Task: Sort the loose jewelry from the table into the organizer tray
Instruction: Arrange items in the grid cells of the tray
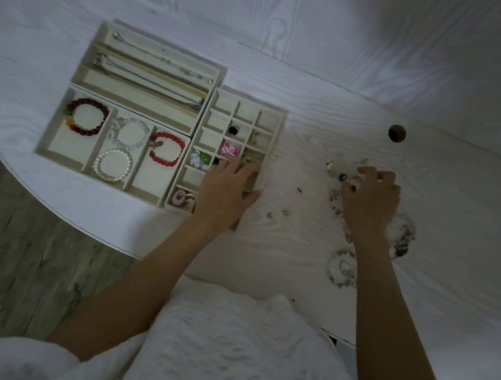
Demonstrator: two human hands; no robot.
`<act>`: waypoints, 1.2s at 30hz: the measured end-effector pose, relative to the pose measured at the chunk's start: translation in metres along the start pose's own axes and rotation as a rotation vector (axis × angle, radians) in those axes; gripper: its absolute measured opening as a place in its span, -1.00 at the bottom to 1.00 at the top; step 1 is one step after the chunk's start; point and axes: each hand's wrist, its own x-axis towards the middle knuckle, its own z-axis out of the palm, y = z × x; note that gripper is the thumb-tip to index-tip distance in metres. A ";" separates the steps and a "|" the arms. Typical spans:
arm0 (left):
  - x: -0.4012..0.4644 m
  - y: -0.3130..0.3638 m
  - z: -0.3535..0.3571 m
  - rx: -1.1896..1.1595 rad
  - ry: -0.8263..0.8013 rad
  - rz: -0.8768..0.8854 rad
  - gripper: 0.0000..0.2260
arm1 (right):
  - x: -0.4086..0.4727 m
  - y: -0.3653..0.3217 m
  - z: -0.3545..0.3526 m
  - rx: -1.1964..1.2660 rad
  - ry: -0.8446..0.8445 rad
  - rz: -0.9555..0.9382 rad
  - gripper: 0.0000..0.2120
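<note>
A cream grid tray (269, 120) with many small cells holds a few small pieces, among them a pink item (230, 149) and a green and white one (200, 158). My left hand (227, 190) lies flat with straight fingers on the tray's near right cells. My right hand (370, 197) hovers over a scatter of loose small jewelry (335, 171) on the white table, fingers curled down onto the pieces; whether it pinches one I cannot tell. Two beaded bracelets lie beside my right forearm, one (340, 268) to its left and one (404, 235) to its right.
Left of the grid tray, a tray (57, 149) holds a dark red (87, 116), a clear, a pearl (113, 164) and a red bracelet (167, 152). Behind it a long-slot tray (105, 29) holds chains. A round cable hole (396, 133) sits at the back right.
</note>
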 end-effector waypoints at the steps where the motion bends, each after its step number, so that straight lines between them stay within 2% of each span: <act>1: -0.001 0.001 0.002 0.002 -0.006 0.003 -0.60 | 0.002 0.004 0.000 -0.011 -0.055 0.063 -0.66; 3: -0.003 0.002 0.004 -0.004 -0.012 0.011 -0.58 | 0.001 0.007 0.002 0.059 -0.127 0.116 -0.66; 5: -0.004 0.002 0.006 -0.008 -0.001 0.023 -0.57 | -0.004 0.007 0.005 0.109 -0.152 0.088 -0.70; 8: -0.004 0.001 0.006 -0.009 0.009 0.020 -0.57 | -0.013 0.011 0.008 0.011 -0.152 -0.020 -0.74; 15: -0.005 0.004 0.007 -0.028 0.017 0.011 -0.57 | 0.009 -0.005 0.003 0.070 -0.001 -0.221 -0.77; 20: -0.003 0.006 0.004 0.015 0.017 0.019 -0.58 | 0.021 -0.017 0.011 0.121 -0.055 -0.165 -0.78; 25: -0.003 0.004 0.004 0.019 -0.001 0.017 -0.57 | 0.015 -0.018 0.013 0.042 0.024 -0.254 -0.76; 31: -0.003 0.004 0.005 0.045 -0.007 0.026 -0.57 | 0.012 -0.009 0.020 0.069 0.120 -0.325 -0.84; 34: -0.004 0.006 0.005 0.041 -0.002 0.019 -0.57 | 0.009 -0.012 0.015 0.150 0.078 -0.331 -0.86; 36: -0.004 0.005 0.005 0.039 -0.002 0.016 -0.56 | 0.006 -0.020 0.008 0.330 0.035 -0.284 -0.92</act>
